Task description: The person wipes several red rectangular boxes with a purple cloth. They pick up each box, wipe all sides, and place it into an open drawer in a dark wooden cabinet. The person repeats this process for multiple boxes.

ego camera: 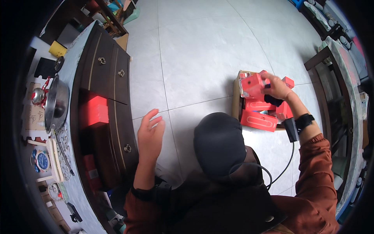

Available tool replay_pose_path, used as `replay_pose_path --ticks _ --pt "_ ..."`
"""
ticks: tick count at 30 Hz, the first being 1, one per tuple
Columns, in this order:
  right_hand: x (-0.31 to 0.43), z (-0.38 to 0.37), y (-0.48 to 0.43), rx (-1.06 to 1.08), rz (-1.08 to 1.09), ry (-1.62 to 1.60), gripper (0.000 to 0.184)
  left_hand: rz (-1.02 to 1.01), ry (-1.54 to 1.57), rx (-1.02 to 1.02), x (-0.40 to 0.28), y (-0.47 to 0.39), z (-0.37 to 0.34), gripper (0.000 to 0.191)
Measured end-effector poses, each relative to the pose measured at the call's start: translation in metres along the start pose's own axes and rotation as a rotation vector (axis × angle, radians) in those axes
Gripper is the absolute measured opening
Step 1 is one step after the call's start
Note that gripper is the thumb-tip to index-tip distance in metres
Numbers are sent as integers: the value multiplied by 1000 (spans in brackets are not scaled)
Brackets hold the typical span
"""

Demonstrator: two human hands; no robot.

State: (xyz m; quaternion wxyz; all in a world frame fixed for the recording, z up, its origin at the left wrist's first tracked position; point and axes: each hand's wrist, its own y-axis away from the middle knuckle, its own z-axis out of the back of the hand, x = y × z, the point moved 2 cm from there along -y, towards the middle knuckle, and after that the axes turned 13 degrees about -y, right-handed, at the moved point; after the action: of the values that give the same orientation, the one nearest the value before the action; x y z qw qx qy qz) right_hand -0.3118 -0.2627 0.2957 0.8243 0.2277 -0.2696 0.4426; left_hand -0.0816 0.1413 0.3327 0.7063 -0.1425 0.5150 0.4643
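Note:
My right hand (276,86) grips a red box (252,85) above an open cardboard carton (236,101) on the floor. A dark item (274,100) shows under the palm; what it is, I cannot tell. Inside the carton lie several more red boxes, one with a white outline drawing (260,120) on its front. My left hand (150,136) is raised with nothing in it, fingers apart, beside the dark wooden cabinet (117,125). Stacked red boxes (98,111) sit in an open compartment of that cabinet.
A metal bowl (58,105), a blue-faced alarm clock (42,161) and a yellow cup (57,49) stand on the cabinet top. At right is a glass-sided cabinet (336,128). A black cable (287,163) hangs near my right arm. A dark rounded thing (219,143) blocks the middle.

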Motion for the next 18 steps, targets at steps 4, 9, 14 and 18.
replay_pose_path --ticks 4,9,14,18 --pt "132 30 -5 -162 294 -273 46 -359 -2 21 -30 7 0 55" --pt "298 -25 -4 140 425 -571 45 -662 -9 -267 -44 24 34 74" --pt "365 -103 -5 630 228 -993 40 -293 641 -79 -6 27 78 60" --pt "354 -113 -32 431 10 -1358 34 121 1218 186 34 34 81 70"
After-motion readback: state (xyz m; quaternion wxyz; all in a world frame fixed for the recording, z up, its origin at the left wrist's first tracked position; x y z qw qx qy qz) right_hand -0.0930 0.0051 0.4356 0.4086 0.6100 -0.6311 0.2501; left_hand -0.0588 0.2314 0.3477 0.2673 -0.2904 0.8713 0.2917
